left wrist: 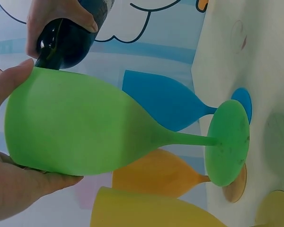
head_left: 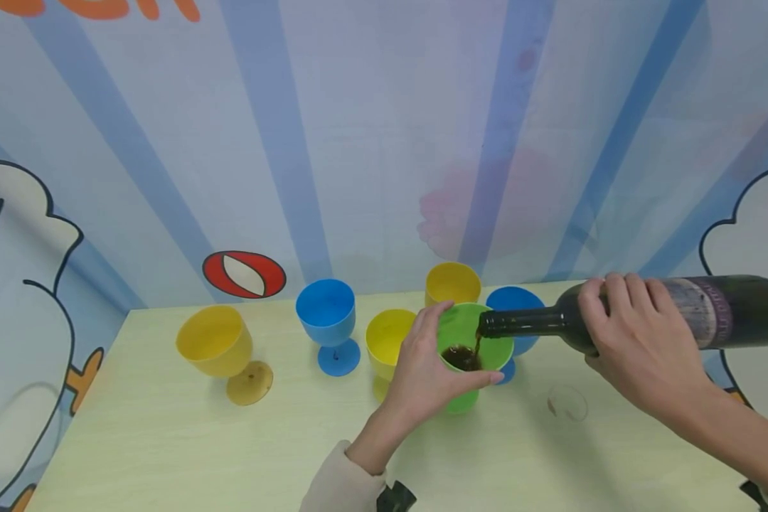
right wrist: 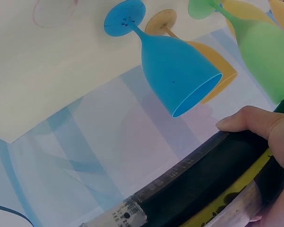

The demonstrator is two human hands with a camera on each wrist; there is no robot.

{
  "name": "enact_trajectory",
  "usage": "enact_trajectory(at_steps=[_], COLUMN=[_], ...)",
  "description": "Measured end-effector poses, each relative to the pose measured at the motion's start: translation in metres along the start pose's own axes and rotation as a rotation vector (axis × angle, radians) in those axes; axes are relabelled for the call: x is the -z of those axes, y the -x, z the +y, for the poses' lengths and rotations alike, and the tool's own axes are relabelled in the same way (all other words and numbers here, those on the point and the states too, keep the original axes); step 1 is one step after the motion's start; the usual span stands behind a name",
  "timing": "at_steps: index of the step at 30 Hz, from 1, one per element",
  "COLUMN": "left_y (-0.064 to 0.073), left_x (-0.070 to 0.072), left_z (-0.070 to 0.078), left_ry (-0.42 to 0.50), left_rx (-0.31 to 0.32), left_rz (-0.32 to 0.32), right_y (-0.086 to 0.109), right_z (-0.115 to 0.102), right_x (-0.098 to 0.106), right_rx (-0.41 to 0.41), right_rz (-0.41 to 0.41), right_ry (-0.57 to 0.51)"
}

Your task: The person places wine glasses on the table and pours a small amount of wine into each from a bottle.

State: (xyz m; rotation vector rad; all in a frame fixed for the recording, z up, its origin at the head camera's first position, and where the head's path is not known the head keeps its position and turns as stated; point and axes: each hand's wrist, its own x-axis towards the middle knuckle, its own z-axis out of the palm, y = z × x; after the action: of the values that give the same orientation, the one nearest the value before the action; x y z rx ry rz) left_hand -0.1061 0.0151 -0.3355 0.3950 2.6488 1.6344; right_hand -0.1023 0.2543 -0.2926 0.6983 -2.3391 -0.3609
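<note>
- We see the left hand (head_left: 419,373) in the lower middle of the frame, thumb and fingers curved widely round the bowl of a green goblet (left wrist: 85,123).
- We see the right hand (head_left: 646,345), at right, wrapped firmly round a dark bottle (head_left: 697,309) tilted nearly level, its mouth over the goblet.
- Inside, we make out dark liquid (head_left: 461,358), with a thin stream falling from the bottle.
- Just beyond, we find a blue goblet (head_left: 515,297) to the right, an orange-yellow goblet (head_left: 452,283) above and a bright yellow goblet (head_left: 387,338) to the left.
- Farther left, we see another blue goblet (head_left: 326,313), then a far-left yellow goblet (head_left: 214,341), upright on the pale table (head_left: 134,441).
</note>
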Motion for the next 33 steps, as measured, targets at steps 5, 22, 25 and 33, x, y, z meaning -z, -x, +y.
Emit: enact_trajectory(at_steps=[5,22,25,33], left_y=[0.0001,0.0004,0.0007,0.0008], left_x=[0.0026,0.0027,0.0031,0.0045], left_z=[0.0024,0.0024,0.0023,0.0009], left_ry=[0.004,-0.009,-0.011,-0.038], left_rx=[-0.004,-0.018,-0.027,-0.032], left_rz=[-0.004,-0.003,-0.002,-0.004], right_y=[-0.0021,0.0005,0.001,0.004], right_z=[-0.0007,-0.0012,-0.0014,-0.0022], right_x=[0.0026,0.0034,0.0036,0.0016], right_rx=[-0.024,-0.051,-0.059,-0.058], right_rz=[-0.04,-0.075,-0.088,-0.094], right_ry=[-0.024,-0.105,-0.113,-0.136])
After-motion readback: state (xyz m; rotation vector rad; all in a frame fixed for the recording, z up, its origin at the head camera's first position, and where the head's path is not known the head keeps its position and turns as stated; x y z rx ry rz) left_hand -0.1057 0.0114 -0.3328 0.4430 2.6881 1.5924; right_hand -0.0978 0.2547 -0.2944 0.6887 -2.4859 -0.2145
